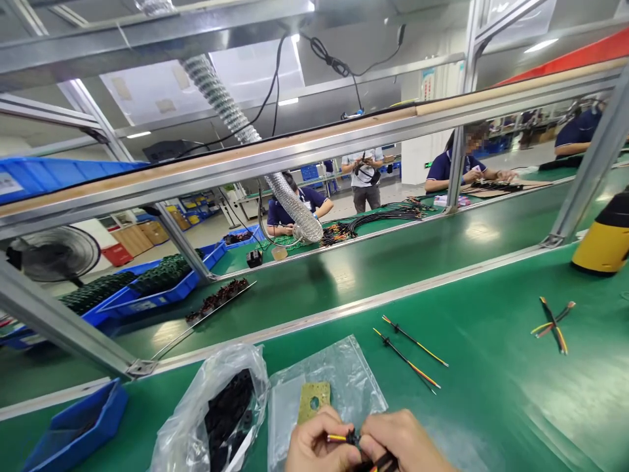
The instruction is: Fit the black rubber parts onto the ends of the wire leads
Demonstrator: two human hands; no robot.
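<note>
At the bottom middle, my left hand point(314, 442) pinches the yellow and red wire ends of a short cable point(337, 438), close to a small black fitting point(352, 437) on it. My right hand point(405, 439) is closed on the black part of the cable, its fingers almost meeting the left ones. Just behind my hands is a yellowish plate with a round hole point(314, 398), on a flat clear plastic bag point(339, 367). Two short cables point(410, 364) with black fittings on them lie farther back. An open plastic bag of small black parts point(228, 413) stands to the left.
Two cables lie crossed point(553, 326) at the right, near a yellow and black container point(607, 239). A blue bin point(78, 426) sits front left. A metal rail point(304, 324) divides my bench from the green surface beyond, where co-workers sit behind cable bundles point(378, 219).
</note>
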